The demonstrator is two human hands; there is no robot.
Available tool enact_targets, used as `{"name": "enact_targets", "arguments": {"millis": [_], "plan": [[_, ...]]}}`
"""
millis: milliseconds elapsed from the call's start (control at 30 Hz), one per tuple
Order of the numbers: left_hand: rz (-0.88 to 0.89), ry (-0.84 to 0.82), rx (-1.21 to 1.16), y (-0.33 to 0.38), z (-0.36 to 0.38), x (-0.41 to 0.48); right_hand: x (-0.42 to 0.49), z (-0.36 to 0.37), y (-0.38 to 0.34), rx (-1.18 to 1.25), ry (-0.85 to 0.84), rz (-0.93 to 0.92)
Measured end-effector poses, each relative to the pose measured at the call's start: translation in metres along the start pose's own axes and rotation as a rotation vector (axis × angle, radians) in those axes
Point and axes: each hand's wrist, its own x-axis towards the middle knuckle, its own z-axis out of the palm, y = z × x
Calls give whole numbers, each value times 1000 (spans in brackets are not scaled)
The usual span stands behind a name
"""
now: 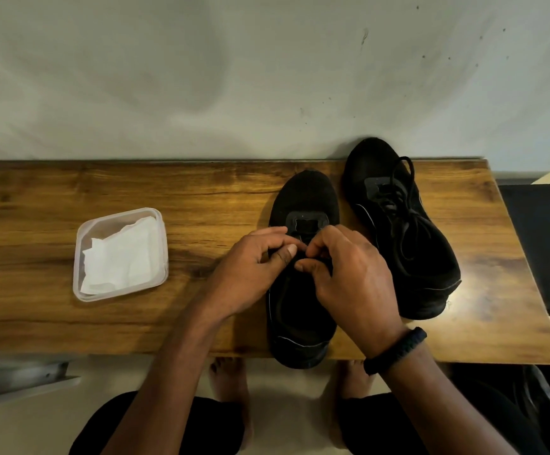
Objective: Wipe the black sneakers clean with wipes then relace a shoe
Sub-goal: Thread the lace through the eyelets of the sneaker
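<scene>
The near black fabric sneaker [306, 195] lies toe-away on the brown wooden surface [201, 192], its heel hanging past the front edge. The left hand [254, 267] and right hand [349, 277] curl over its eyelets, thumbs and forefingers pinched, presumably on its lace, which black on black hides. A hard tug toward the body could drag the sneaker off the edge. In such poor contrast an eyelet could be skipped. The laced far black sneaker [398, 224] sits just beside it.
</scene>
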Motion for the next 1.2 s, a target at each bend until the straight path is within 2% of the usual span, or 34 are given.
{"name": "enact_targets", "arguments": {"millis": [100, 333, 500, 633, 833, 967, 1067, 1200], "plan": [[-28, -4, -1, 1, -1, -2, -1, -1, -1, -2, 2, -6], [-82, 122, -16, 4, 6, 1, -6, -15, 3, -37, -64, 5], [-87, 291, -134, 2, 6, 1, -14, -25, 4, -14, -125, 92], [-85, 441, -188, -2, 9, 4, -15, -30, 1, -50, -159, 92], [-130, 642, -125, -12, 16, 7, -17, -34, 2, -57, -162, 87], [-305, 619, -419, -24, 16, 11, -17, -36, 6, -53, -207, 115], [-345, 630, -407, -25, 14, 11, -18, -39, 7, -62, -234, 125], [-402, 621, -519, -23, 13, 11, -18, -40, 5, -85, -271, 123]]}}
